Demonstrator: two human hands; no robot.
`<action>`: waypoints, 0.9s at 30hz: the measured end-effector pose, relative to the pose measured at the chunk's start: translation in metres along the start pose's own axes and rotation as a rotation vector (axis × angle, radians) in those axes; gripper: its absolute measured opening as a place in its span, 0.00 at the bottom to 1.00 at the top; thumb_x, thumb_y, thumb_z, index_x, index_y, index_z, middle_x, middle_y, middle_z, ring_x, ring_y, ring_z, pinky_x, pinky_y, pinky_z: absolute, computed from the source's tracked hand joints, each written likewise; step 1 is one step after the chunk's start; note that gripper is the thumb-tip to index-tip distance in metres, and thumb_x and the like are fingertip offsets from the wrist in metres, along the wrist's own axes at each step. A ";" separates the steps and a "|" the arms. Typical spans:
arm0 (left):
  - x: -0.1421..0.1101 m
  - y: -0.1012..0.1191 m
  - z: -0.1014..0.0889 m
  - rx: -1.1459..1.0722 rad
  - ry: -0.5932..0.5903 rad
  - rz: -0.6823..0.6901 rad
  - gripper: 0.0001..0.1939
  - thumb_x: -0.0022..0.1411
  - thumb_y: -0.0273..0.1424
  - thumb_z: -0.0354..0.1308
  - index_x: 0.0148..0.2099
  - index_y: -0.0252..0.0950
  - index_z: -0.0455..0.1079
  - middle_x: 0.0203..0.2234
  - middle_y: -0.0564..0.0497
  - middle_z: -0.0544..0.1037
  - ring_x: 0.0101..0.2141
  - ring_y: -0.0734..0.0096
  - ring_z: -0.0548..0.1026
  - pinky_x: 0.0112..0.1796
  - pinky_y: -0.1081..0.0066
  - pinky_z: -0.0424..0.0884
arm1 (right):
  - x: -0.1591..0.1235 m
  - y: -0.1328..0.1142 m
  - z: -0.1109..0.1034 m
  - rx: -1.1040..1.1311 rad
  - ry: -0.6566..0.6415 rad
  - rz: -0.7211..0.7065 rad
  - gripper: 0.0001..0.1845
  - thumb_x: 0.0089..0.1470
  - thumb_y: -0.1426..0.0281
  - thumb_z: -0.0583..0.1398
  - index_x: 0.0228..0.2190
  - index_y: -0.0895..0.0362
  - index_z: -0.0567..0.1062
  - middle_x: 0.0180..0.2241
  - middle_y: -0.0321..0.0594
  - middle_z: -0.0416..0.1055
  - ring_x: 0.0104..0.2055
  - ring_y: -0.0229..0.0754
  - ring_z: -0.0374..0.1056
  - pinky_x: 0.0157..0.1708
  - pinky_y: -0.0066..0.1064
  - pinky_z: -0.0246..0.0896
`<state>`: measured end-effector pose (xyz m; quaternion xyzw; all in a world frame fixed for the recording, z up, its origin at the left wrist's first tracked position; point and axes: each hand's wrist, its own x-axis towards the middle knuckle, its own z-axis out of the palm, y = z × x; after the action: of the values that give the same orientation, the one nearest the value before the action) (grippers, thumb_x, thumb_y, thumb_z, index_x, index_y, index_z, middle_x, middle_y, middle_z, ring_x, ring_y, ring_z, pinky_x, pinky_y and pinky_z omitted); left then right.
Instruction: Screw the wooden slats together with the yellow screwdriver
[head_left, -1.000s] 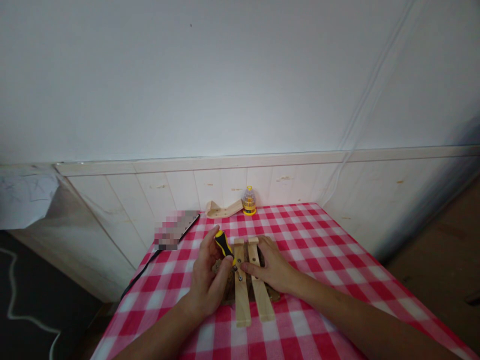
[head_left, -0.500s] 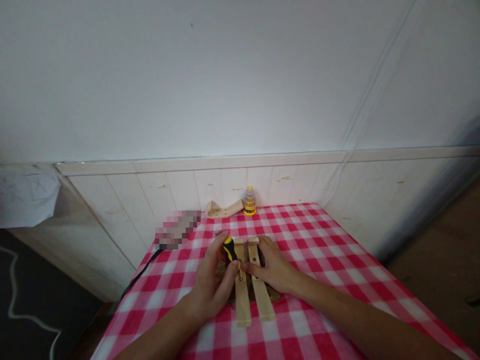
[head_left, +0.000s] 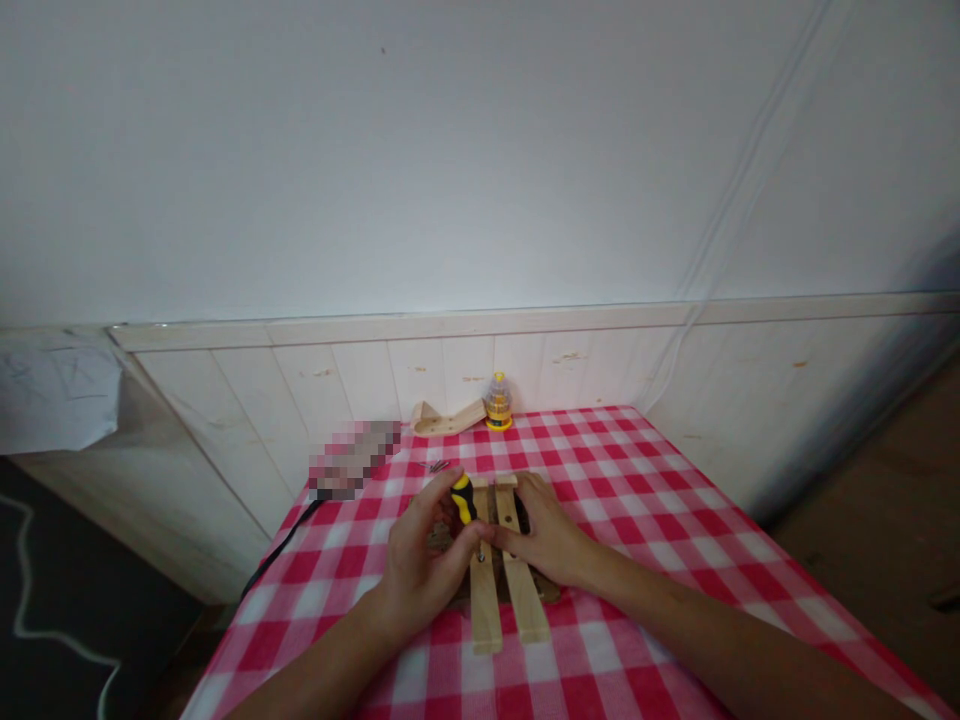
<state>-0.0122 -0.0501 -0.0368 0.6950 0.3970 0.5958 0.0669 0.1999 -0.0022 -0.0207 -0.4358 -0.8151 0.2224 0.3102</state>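
Note:
My left hand (head_left: pixel 420 570) is closed around a yellow and black screwdriver (head_left: pixel 464 501), whose tip points down at the left of two pale wooden slats (head_left: pixel 485 605). Both slats lie side by side on a dark brown piece underneath (head_left: pixel 551 591), on the red and white checked tablecloth (head_left: pixel 637 520). My right hand (head_left: pixel 549 540) rests flat over the right slat (head_left: pixel 525 600), fingers stretched toward the screwdriver tip, holding the slats down. A few small dark screws (head_left: pixel 436 466) lie on the cloth just beyond my left hand.
A curved wooden part (head_left: pixel 448 420) and a small yellow bit holder (head_left: pixel 497 403) stand at the table's far edge by the white panelled wall. A blurred dark object (head_left: pixel 352 458) with a black cable (head_left: pixel 277 562) lies at the far left corner. Floor drops off on both sides.
The screwdriver has swung from a leftward tilt to nearly upright, and my left hand has shifted its grip around it. The right hand has stayed on the slats.

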 end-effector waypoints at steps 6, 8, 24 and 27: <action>-0.003 0.000 -0.001 -0.010 -0.049 -0.073 0.31 0.71 0.32 0.63 0.73 0.43 0.62 0.54 0.42 0.82 0.46 0.59 0.84 0.46 0.63 0.82 | 0.000 -0.001 -0.001 -0.002 -0.019 0.026 0.19 0.59 0.56 0.72 0.44 0.54 0.76 0.45 0.46 0.76 0.49 0.55 0.71 0.51 0.46 0.67; -0.002 0.002 -0.002 -0.015 -0.051 -0.078 0.31 0.71 0.31 0.62 0.73 0.42 0.62 0.53 0.42 0.83 0.46 0.59 0.84 0.45 0.63 0.82 | 0.000 -0.001 -0.001 0.005 -0.013 0.026 0.20 0.58 0.56 0.72 0.45 0.54 0.77 0.45 0.46 0.76 0.49 0.55 0.71 0.51 0.47 0.67; -0.010 -0.003 -0.003 -0.123 -0.120 -0.083 0.34 0.76 0.32 0.57 0.78 0.40 0.53 0.60 0.35 0.78 0.58 0.51 0.80 0.55 0.53 0.79 | 0.001 -0.004 -0.003 0.016 -0.006 0.039 0.21 0.55 0.58 0.73 0.45 0.54 0.77 0.46 0.46 0.77 0.50 0.58 0.73 0.52 0.50 0.69; -0.011 -0.004 0.000 -0.148 -0.070 -0.090 0.35 0.76 0.32 0.58 0.78 0.43 0.52 0.63 0.37 0.76 0.59 0.53 0.80 0.58 0.55 0.78 | 0.001 -0.004 -0.003 0.012 -0.003 0.031 0.20 0.56 0.57 0.73 0.45 0.53 0.77 0.46 0.45 0.78 0.50 0.58 0.73 0.52 0.50 0.69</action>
<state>-0.0141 -0.0541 -0.0478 0.6900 0.3801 0.5952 0.1586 0.1994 -0.0032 -0.0162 -0.4461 -0.8074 0.2328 0.3082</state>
